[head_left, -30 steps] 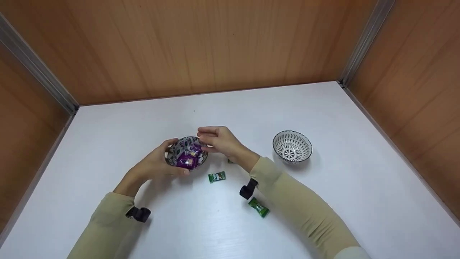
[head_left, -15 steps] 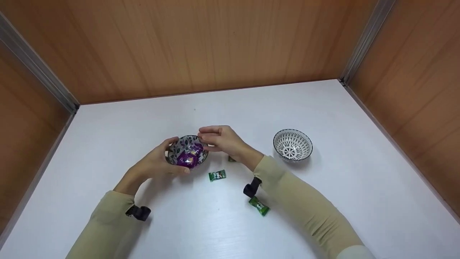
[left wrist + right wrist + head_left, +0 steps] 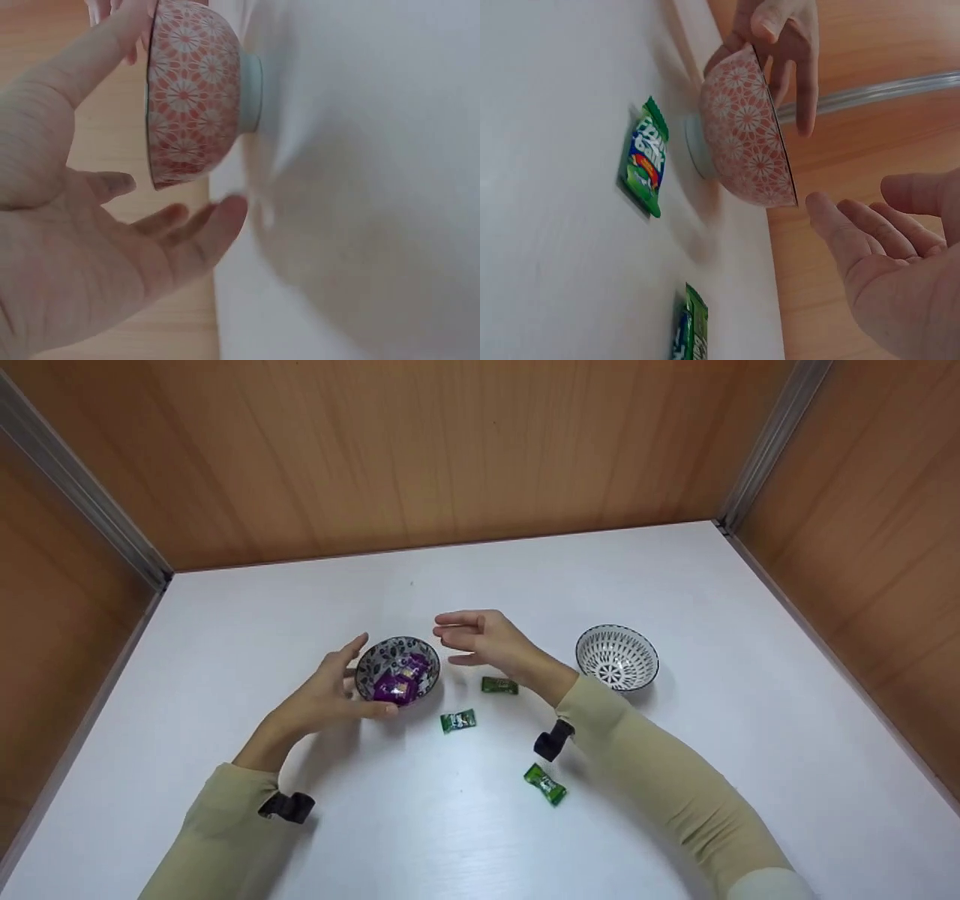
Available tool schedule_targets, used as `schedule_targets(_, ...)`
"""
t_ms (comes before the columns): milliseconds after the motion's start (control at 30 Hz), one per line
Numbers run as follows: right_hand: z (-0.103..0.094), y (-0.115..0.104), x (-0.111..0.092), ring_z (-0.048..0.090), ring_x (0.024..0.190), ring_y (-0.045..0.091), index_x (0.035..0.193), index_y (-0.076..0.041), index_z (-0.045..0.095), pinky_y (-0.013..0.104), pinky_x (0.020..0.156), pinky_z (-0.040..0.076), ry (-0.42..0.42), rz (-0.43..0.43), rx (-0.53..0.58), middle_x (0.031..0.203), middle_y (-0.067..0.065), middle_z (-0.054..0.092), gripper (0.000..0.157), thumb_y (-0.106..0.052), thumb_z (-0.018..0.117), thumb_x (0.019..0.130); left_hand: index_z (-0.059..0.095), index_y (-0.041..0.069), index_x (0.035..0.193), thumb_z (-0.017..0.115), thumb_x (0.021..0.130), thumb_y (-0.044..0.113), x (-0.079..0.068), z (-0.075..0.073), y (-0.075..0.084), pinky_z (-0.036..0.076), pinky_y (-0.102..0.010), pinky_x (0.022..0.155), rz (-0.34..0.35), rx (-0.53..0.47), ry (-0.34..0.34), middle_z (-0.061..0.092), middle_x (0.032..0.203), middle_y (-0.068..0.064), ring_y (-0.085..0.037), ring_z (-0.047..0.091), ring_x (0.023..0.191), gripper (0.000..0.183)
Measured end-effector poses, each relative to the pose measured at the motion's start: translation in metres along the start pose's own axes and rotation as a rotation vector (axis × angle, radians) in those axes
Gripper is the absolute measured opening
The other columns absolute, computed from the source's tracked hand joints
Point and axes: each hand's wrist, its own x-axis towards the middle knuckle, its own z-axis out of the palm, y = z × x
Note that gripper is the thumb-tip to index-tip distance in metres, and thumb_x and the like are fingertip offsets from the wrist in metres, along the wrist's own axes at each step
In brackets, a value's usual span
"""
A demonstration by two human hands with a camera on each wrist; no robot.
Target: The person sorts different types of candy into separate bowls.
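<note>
Flowered bowl (image 3: 379,661) stands between left hand (image 3: 322,697) and right hand (image 3: 491,642), both spread wide; only wrist views show its pink outside, only the head view its purple packets (image 3: 396,688). Green packets (image 3: 646,161) near the right hand bear blurred lettering.

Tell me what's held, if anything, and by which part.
Nothing is held. The left hand is spread beside the bowl of purple packets; whether they touch is unclear. The right hand is empty, apart from it.
</note>
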Motion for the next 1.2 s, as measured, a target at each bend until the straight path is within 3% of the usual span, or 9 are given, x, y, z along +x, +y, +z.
schedule_targets(167, -0.018, -0.010, -0.014, 0.059, 0.127, 0.021, 0.144, -0.007, 0.055, 0.033, 0.097, 0.054, 0.006, -0.020, -0.080, 0.137, 0.007, 0.063, 0.043, -0.015, 0.064, 0.102, 0.040, 0.004, 0.153, 0.091, 0.078, 0.026, -0.010, 0.006, 0.021, 0.044, -0.056, 0.108, 0.208, 0.065, 0.123, 0.041, 0.149, -0.022, -0.039, 0.040, 0.137, 0.093)
schedule_targets(267, -0.030, -0.015, -0.024, 0.059, 0.127, 0.024, 0.145, -0.007, 0.055, 0.034, 0.098, 0.054, -0.003, -0.054, -0.118, 0.137, 0.009, 0.064, 0.045, -0.016, 0.064, 0.102, 0.051, 0.005, 0.146, 0.089, 0.080, 0.021, -0.015, 0.012, 0.035, 0.049, -0.049, 0.104, 0.267, 0.036, 0.115, 0.054, 0.141, -0.013, -0.033, 0.052, 0.128, 0.078)
schedule_targets(467, -0.059, -0.020, -0.049, 0.058, 0.129, 0.026, 0.146, -0.008, 0.053, 0.035, 0.103, 0.051, -0.008, -0.145, -0.229, 0.135, 0.008, 0.065, 0.047, -0.020, 0.065, 0.102, 0.056, 0.002, 0.140, 0.085, 0.084, 0.017, -0.021, 0.033, 0.053, 0.053, -0.043, 0.099, 0.208, -0.126, -0.070, 0.061, 0.134, -0.013, -0.037, 0.060, 0.118, 0.064)
schedule_targets(600, -0.086, -0.020, -0.072, 0.058, 0.128, 0.022, 0.146, -0.009, 0.053, 0.032, 0.107, 0.047, 0.016, -0.182, -0.307, 0.135, 0.007, 0.065, 0.049, -0.025, 0.066, 0.101, 0.053, 0.001, 0.142, 0.083, 0.087, 0.022, -0.019, 0.054, 0.054, 0.048, -0.046, 0.105, 0.163, -0.182, -0.179, 0.056, 0.140, -0.019, -0.041, 0.054, 0.127, 0.066)
schedule_targets(700, -0.110, -0.016, -0.089, 0.058, 0.128, 0.026, 0.145, -0.008, 0.055, 0.030, 0.104, 0.048, 0.057, -0.199, -0.341, 0.135, 0.011, 0.065, 0.049, -0.026, 0.067, 0.101, 0.052, 0.002, 0.144, 0.081, 0.089, 0.026, -0.016, 0.070, 0.053, 0.039, -0.048, 0.113, 0.172, -0.173, -0.225, 0.051, 0.147, -0.017, -0.036, 0.046, 0.138, 0.067)
schedule_targets(833, -0.140, -0.010, -0.109, 0.063, 0.121, 0.027, 0.140, -0.004, 0.058, 0.025, 0.097, 0.052, 0.158, -0.241, -0.365, 0.131, 0.017, 0.066, 0.046, -0.023, 0.068, 0.100, 0.049, 0.002, 0.147, 0.080, 0.090, 0.027, -0.013, 0.083, 0.049, 0.027, -0.048, 0.120, 0.202, -0.134, -0.254, 0.047, 0.153, -0.012, -0.028, 0.035, 0.146, 0.070)
schedule_targets(933, -0.160, -0.004, -0.119, 0.066, 0.116, 0.020, 0.136, 0.000, 0.060, 0.024, 0.095, 0.053, 0.251, -0.281, -0.381, 0.128, 0.019, 0.066, 0.044, -0.020, 0.069, 0.099, 0.048, 0.001, 0.148, 0.080, 0.089, 0.023, -0.012, 0.088, 0.044, 0.025, -0.047, 0.121, 0.232, -0.087, -0.253, 0.047, 0.153, -0.011, -0.028, 0.035, 0.147, 0.070)
schedule_targets(1033, -0.177, 0.005, -0.125, 0.062, 0.121, 0.020, 0.135, 0.001, 0.061, 0.028, 0.104, 0.049, 0.324, -0.299, -0.416, 0.130, 0.019, 0.065, 0.044, -0.021, 0.071, 0.098, 0.049, -0.001, 0.146, 0.079, 0.089, 0.011, -0.010, 0.093, 0.037, 0.025, -0.048, 0.121, 0.296, -0.022, -0.229, 0.047, 0.152, -0.015, -0.032, 0.036, 0.146, 0.066)
schedule_targets(1200, -0.204, 0.022, -0.131, 0.043, 0.141, 0.026, 0.147, -0.004, 0.050, 0.039, 0.115, 0.037, 0.271, -0.201, -0.451, 0.148, 0.012, 0.052, 0.058, -0.022, 0.072, 0.097, 0.051, -0.005, 0.142, 0.077, 0.084, -0.004, -0.006, 0.101, 0.031, 0.029, -0.046, 0.119, 0.349, 0.107, -0.174, 0.050, 0.148, -0.021, -0.039, 0.038, 0.143, 0.063)
